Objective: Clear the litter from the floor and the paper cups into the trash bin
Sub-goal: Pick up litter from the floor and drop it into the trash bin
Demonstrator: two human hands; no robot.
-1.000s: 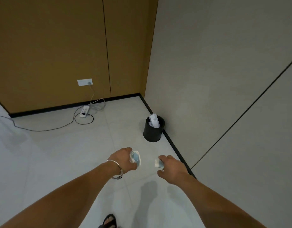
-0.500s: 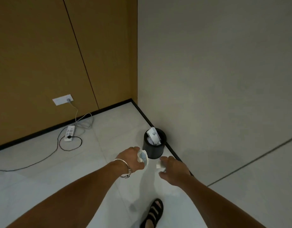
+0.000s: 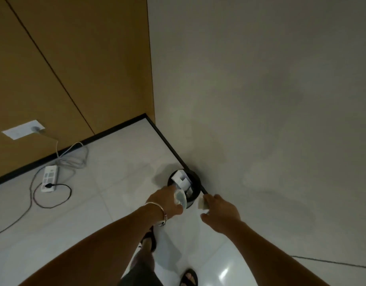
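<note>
Two bare hands reach out over the pale glossy tiled floor (image 3: 108, 213) in the head view, both close to the round black trash bin (image 3: 196, 185), which stands in the far corner against the grey wall (image 3: 260, 100). The left hand (image 3: 165, 200), with a thin silver bangle (image 3: 157, 207) on its wrist, has its fingers curled round a crushed white paper cup with a bluish tint (image 3: 181, 198). The cup is held at the near left rim of the bin and overlaps its opening. Any print on the cup is too blurred to read.

The right hand (image 3: 221, 211) pinches a small pale scrap of litter (image 3: 202, 203) between thumb and fingertips, just right of the bin's near edge and above the floor. White folded paper pieces (image 3: 180, 178) already lie inside the bin.

Far left, a white power strip (image 3: 49, 180) lies on the floor with a black plug and looping black cable (image 3: 54, 205). Its own pale cord runs up to a white wall socket (image 3: 23, 130) on the brown wooden panelling (image 3: 75, 58). No lettering on them is legible. Near the bottom edge, two feet in dark sandals (image 3: 189, 276) stand on the tiles.
</note>
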